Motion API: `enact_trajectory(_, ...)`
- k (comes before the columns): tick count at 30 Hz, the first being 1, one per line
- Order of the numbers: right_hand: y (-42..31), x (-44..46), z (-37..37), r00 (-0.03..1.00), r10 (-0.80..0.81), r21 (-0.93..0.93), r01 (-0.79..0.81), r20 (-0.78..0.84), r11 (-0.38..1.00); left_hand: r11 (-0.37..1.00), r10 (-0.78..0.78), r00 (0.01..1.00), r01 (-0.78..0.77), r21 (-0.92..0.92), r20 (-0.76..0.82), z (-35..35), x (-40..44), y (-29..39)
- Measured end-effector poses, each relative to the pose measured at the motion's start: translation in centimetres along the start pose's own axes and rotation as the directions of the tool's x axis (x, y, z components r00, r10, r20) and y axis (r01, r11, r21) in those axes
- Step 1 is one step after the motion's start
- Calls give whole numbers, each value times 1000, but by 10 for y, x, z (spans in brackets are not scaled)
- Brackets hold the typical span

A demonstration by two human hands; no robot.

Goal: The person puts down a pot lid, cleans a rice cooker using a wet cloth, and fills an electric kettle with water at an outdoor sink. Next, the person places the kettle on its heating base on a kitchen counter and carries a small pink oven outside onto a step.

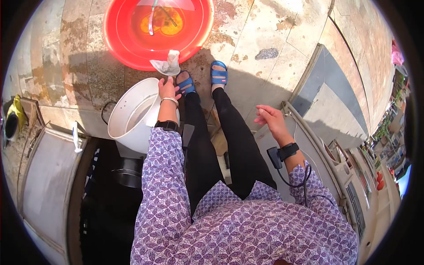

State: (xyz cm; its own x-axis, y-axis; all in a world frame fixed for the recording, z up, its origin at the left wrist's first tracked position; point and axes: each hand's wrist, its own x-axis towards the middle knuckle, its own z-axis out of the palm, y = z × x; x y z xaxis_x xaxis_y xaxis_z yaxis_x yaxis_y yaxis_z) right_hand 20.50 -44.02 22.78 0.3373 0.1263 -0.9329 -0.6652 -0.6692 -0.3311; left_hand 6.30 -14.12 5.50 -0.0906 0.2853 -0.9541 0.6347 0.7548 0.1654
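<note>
My left hand (168,90) reaches forward over the rim of a white bucket (117,119), its fingers apart. A crumpled white cloth (168,66) is right at its fingertips, overlapping the near edge of a red basin (119,53); whether they touch is unclear. Inside the basin are liquid, an orange-yellow patch (165,27) and a thin pale strip (151,22). To the right, my right hand (270,120) hangs in the air with loosely bent, parted fingers and nothing in it.
Blue sandals (219,73) are on my feet on the stone floor. A dark pot (128,176) lies in shadow at lower left, near a white handle (76,138). A yellow bag (17,112) is at far left. Cables and a ledge run along the right.
</note>
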Motion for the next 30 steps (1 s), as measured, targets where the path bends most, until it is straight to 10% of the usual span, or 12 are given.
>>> enact_trajectory(6,-14,107,75,995,7,-20,-5,104,1000,969,-103,988,127,-212,119,12,84,8)
enact_trajectory(16,-77,198,216,929,-96,272,-5,357,962,939,344,921,-334,-83,183,12,42,29)
enact_trajectory(18,-83,188,223,920,-248,181,200,302,963,918,397,909,-390,-73,124,17,39,37)
enact_trajectory(20,-94,186,224,914,-271,115,247,303,962,792,445,893,-357,-495,67,26,34,51)
enact_trajectory(25,-120,185,217,823,-385,-176,489,418,854,831,291,802,58,-553,521,14,38,87)
enact_trajectory(30,-137,196,218,746,-532,-433,666,401,607,842,338,918,-197,-502,207,34,43,107)
